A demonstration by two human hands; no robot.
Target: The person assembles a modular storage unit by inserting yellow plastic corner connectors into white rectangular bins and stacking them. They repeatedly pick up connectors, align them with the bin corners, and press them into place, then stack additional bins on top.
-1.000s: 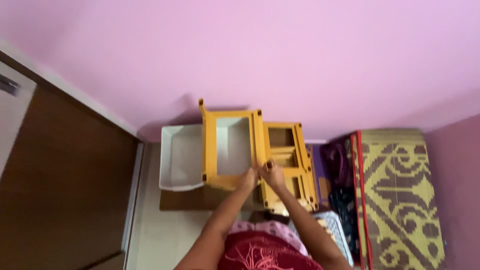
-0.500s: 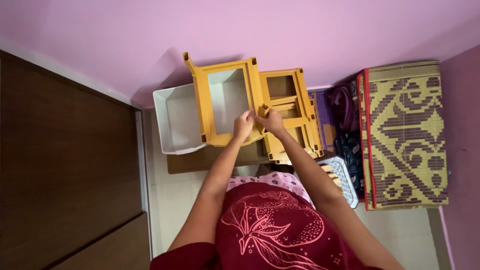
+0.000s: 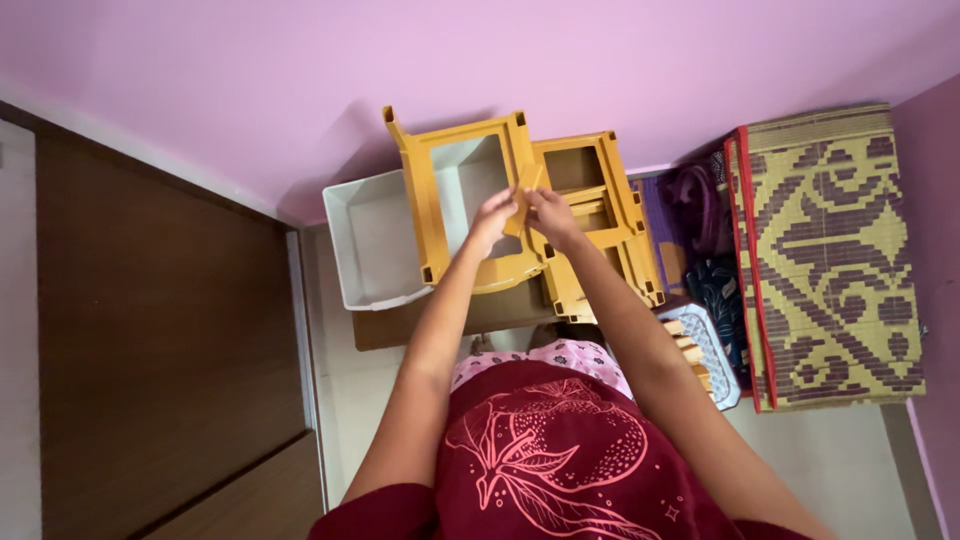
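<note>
Item: both bare arms stretched forward from a dark red garment (image 3: 560, 460) with a pale line-drawn print, elbows near the body, forearms converging

Left hand (image 3: 495, 215): fingers curled and pinched on a small yellow plastic piece (image 3: 527, 195) at the inner upright of the yellow frame (image 3: 465, 200)

Right hand (image 3: 550, 215): fingers bent and closed on the same small piece from the other side, fingertips almost touching those of the left hand

Yellow frame: open rectangular plastic frame, directly under and left of the fingers, tilted, one corner post sticking up at its far left

Second yellow frame (image 3: 600, 215): just right of the fingers, abutting the first, with slatted parts inside

White tray (image 3: 375, 245): left of the fingers, partly under the first frame, resting on a brown surface (image 3: 440, 320)

Right of the fingers, well apart: patterned basket (image 3: 705, 350), dark cloth bundle (image 3: 700, 200), rolled woven mat (image 3: 830, 250) in yellow and maroon

Beyond the fingers: pink wall (image 3: 500, 60); dark wooden door (image 3: 150, 340) at far left
</note>
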